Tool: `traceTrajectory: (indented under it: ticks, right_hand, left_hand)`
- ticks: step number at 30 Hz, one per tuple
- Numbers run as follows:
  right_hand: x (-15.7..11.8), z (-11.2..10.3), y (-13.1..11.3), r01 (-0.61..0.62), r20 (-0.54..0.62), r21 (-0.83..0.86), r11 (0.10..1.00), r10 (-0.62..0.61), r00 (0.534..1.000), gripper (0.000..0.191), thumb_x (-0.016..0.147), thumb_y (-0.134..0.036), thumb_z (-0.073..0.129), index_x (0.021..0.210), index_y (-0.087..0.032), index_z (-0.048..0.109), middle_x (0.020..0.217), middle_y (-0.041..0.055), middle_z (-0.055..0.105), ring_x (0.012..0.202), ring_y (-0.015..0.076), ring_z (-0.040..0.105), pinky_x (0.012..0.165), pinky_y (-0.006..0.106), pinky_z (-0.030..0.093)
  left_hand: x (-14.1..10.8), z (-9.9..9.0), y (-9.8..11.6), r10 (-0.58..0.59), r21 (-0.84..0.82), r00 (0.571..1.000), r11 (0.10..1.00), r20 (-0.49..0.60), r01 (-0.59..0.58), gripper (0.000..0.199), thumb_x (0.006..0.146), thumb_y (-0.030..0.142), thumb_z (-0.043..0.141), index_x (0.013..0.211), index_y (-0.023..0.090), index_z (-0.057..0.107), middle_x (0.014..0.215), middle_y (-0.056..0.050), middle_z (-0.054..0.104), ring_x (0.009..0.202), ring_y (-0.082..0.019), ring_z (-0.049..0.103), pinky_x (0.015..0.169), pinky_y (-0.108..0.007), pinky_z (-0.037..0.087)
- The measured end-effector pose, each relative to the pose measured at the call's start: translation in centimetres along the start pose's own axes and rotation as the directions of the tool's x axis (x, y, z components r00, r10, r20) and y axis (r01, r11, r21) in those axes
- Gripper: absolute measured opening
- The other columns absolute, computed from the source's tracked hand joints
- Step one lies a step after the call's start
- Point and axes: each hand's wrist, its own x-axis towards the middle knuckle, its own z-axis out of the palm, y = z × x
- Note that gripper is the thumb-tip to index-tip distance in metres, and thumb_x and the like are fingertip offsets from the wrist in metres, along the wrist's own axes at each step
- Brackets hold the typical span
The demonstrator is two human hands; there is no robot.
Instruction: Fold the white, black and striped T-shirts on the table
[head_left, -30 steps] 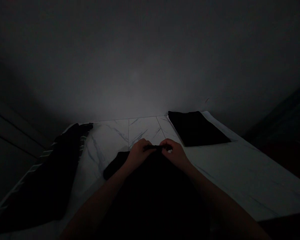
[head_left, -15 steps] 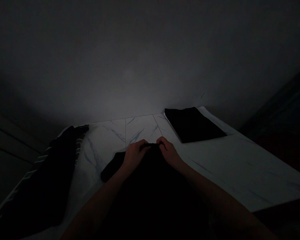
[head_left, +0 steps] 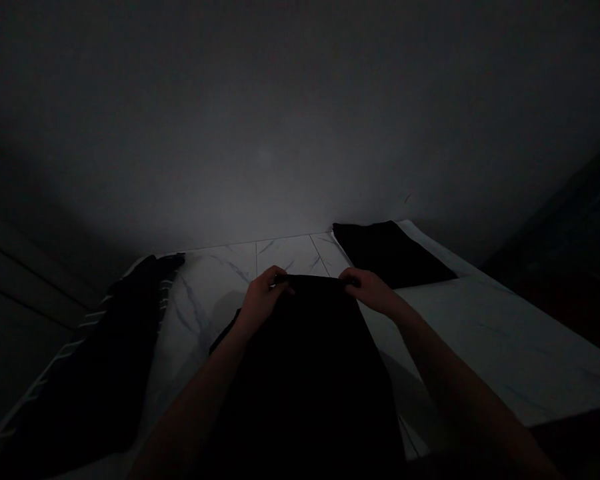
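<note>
A black garment (head_left: 313,360) hangs between my hands over the near middle of the marble-patterned table, its exact kind lost in the dark. My left hand (head_left: 266,293) pinches the top edge at its left corner, fingers closed on the cloth. At the opposite corner my right hand (head_left: 367,287) grips the same edge between thumb and fingers. The edge is stretched nearly straight between them. A darker bit of cloth sticks out left of my left wrist. The lower part of the garment runs out of view toward me.
A folded black cloth (head_left: 393,253) lies at the back right, with something white under it. Along the left edge lies a pile of dark clothes (head_left: 95,373), with a striped piece beneath. The white marble-patterned table (head_left: 490,333) meets a grey wall (head_left: 280,133) behind.
My hands have moved apart, the right one further to the right, pulling the garment's top edge wider and taut. The garment has risen slightly, and less cloth shows beyond my left wrist.
</note>
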Motion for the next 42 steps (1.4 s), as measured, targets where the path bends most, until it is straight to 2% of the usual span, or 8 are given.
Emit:
traceTrajectory:
  ticks: [6, 10, 13, 17, 25, 33, 37, 42]
  right_hand:
    - [2.6, -0.1, -3.0, -0.268, 0.177, 0.522, 0.810, 0.205, 0.963, 0.014, 0.072, -0.032, 0.053, 0.066, -0.021, 0.060, 0.066, 0.0036, 0.062, 0.064, 0.0195, 0.058, 0.063, 0.031, 0.047]
    - [4.5, 1.9, -5.5, -0.057, -0.048, 0.359, 0.932, 0.080, 0.996, 0.020, 0.080, -0.038, 0.055, 0.069, -0.022, 0.060, 0.074, 0.0034, 0.064, 0.074, 0.0207, 0.059, 0.072, 0.034, 0.049]
    - [4.3, 3.8, -7.2, 0.203, -0.259, 0.199, 0.959, -0.148, 0.955, 0.022, 0.084, -0.044, 0.057, 0.083, -0.022, 0.062, 0.089, 0.0038, 0.065, 0.083, 0.0194, 0.059, 0.078, 0.034, 0.049]
    - [2.3, 5.2, -8.9, 0.363, -0.207, 0.200, 0.910, -0.323, 0.923, 0.035, 0.079, -0.047, 0.070, 0.104, -0.023, 0.065, 0.101, 0.0062, 0.065, 0.085, 0.0190, 0.062, 0.076, 0.033, 0.051]
    - [1.6, 5.7, -9.1, 0.388, -0.104, 0.282, 0.877, -0.374, 0.921, 0.013, 0.084, -0.028, 0.058, 0.089, -0.023, 0.069, 0.086, 0.0022, 0.069, 0.081, 0.0181, 0.064, 0.076, 0.033, 0.051]
    - [2.7, 1.8, -6.3, 0.240, -0.322, 0.154, 0.958, -0.181, 0.929, 0.021, 0.082, -0.028, 0.052, 0.096, -0.023, 0.068, 0.084, 0.0017, 0.065, 0.075, 0.0183, 0.060, 0.074, 0.033, 0.046]
    - [0.9, 2.7, -7.6, 0.231, -0.035, 0.195, 0.953, -0.228, 0.973, 0.030, 0.083, -0.042, 0.062, 0.108, -0.027, 0.070, 0.072, -0.0016, 0.060, 0.062, 0.0152, 0.054, 0.061, 0.029, 0.042]
    - [-0.5, 6.5, -9.6, 0.242, 0.217, 0.345, 0.907, -0.328, 0.919, 0.026, 0.080, -0.040, 0.068, 0.101, -0.026, 0.073, 0.068, -0.0022, 0.061, 0.061, 0.0144, 0.052, 0.057, 0.027, 0.040]
  left_hand:
    - [-0.4, -2.0, 1.8, 0.110, -0.188, 0.987, 0.973, -0.119, -0.131, 0.010, 0.080, 0.028, 0.059, 0.086, 0.022, 0.056, 0.071, 0.003, 0.066, 0.074, -0.016, 0.066, 0.071, -0.025, 0.047]
    - [-1.0, -3.8, 2.7, 0.076, -0.244, 0.988, 0.964, -0.135, -0.108, 0.019, 0.082, 0.039, 0.062, 0.084, 0.021, 0.056, 0.071, 0.004, 0.061, 0.068, -0.014, 0.063, 0.063, -0.023, 0.046]
    - [-0.9, -4.7, 2.7, 0.081, -0.196, 0.993, 0.976, -0.088, -0.097, 0.015, 0.080, 0.035, 0.062, 0.082, 0.021, 0.057, 0.075, 0.003, 0.063, 0.070, -0.014, 0.062, 0.064, -0.024, 0.047]
    - [-0.6, -5.2, 2.4, 0.141, -0.111, 0.990, 0.984, 0.001, -0.140, 0.009, 0.075, 0.026, 0.060, 0.082, 0.021, 0.060, 0.081, 0.001, 0.067, 0.080, -0.016, 0.063, 0.071, -0.026, 0.050]
    - [-1.2, -5.8, 3.2, 0.117, -0.042, 0.989, 0.993, 0.090, -0.113, 0.010, 0.079, 0.029, 0.061, 0.085, 0.021, 0.062, 0.075, 0.002, 0.065, 0.065, -0.011, 0.061, 0.056, -0.020, 0.045]
    - [-1.1, -7.6, 3.1, 0.178, -0.029, 0.982, 0.983, -0.064, -0.180, 0.019, 0.080, 0.030, 0.065, 0.096, 0.021, 0.062, 0.074, 0.003, 0.063, 0.062, -0.009, 0.063, 0.055, -0.018, 0.044]
    - [-1.8, -6.3, 3.6, 0.217, -0.055, 0.973, 0.974, -0.075, -0.222, 0.016, 0.081, 0.032, 0.065, 0.092, 0.021, 0.064, 0.080, 0.000, 0.066, 0.066, -0.011, 0.063, 0.062, -0.021, 0.051]
    - [-2.6, -5.1, 4.1, 0.247, -0.033, 0.969, 0.969, 0.019, -0.246, 0.016, 0.082, 0.035, 0.065, 0.089, 0.021, 0.066, 0.084, -0.002, 0.067, 0.069, -0.012, 0.062, 0.062, -0.023, 0.052]
